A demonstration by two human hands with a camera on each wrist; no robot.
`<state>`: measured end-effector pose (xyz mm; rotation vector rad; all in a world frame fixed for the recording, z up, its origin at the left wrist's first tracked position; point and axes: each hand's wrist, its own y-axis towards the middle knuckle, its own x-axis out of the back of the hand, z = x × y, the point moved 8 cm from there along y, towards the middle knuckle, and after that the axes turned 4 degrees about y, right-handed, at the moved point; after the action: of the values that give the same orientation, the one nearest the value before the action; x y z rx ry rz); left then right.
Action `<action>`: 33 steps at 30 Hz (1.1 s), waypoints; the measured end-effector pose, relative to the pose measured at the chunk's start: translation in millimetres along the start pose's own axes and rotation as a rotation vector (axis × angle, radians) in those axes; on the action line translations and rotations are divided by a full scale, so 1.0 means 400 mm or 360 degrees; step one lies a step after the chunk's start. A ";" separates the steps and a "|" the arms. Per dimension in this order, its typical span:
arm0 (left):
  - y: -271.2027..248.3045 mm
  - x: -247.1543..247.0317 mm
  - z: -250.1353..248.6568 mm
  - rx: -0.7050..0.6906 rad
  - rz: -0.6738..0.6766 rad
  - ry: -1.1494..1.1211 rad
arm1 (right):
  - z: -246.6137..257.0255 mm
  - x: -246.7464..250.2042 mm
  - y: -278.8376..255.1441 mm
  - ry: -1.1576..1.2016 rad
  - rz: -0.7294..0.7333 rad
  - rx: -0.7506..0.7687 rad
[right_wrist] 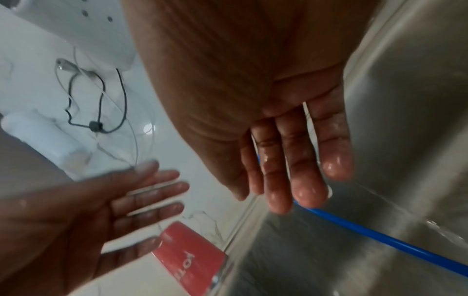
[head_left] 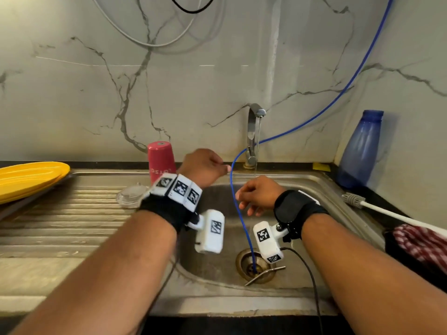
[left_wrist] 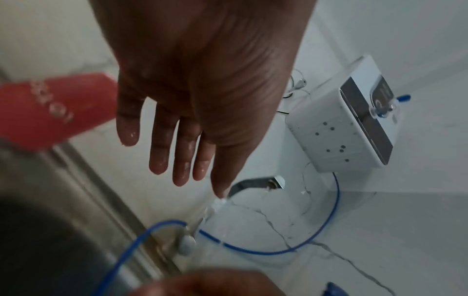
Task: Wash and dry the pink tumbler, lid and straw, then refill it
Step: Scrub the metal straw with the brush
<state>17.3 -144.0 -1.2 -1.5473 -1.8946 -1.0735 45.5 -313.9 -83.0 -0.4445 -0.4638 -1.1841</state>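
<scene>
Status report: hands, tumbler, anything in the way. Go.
Left hand and right hand open, wet, empty over the sink. Pink tumbler upside down on the drainboard; straw lies across the drain. Blue hose hangs between hands.

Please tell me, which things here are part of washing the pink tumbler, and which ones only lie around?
Part of the job:
pink tumbler, upside down beside the sink
clear lid on the draining board
metal straw over the drain
tap, running
checked cloth
bottle brush

Just lying about:
yellow plates
blue bottle
blue hose
</scene>
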 end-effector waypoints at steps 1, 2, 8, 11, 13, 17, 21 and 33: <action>-0.013 -0.027 -0.015 -0.0009 -0.0019 -0.0085 | 0.012 -0.011 0.008 -0.0162 0.0083 0.0007; -0.017 -0.051 -0.017 -0.0018 -0.0031 -0.0149 | 0.025 -0.021 0.017 -0.0426 0.0177 0.0035; 0.026 -0.136 0.096 0.0091 -0.0133 -0.0059 | -0.026 -0.177 0.032 -0.1932 0.0981 0.0320; 0.051 -0.200 0.156 0.0125 0.0006 -0.0011 | -0.127 -0.250 0.015 -0.2205 0.1382 0.0296; 0.060 -0.229 0.171 0.0128 0.0079 -0.0009 | -0.181 -0.274 0.004 -0.2389 0.1541 0.0293; 0.081 -0.252 0.186 0.0127 0.0104 -0.0030 | -0.253 -0.324 -0.014 -0.2476 0.1686 0.0330; 0.089 -0.261 0.209 0.0163 0.0151 -0.0035 | -0.272 -0.352 -0.013 -0.2415 0.1701 0.0364; 0.082 -0.251 0.209 0.0136 0.0154 -0.0087 | -0.246 -0.304 -0.002 -0.2396 0.1284 0.0197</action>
<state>84.5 -134.8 -117.8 -1.6167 -1.8560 -0.9056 18.2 -275.4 -232.3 -1.2472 -1.4436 0.1576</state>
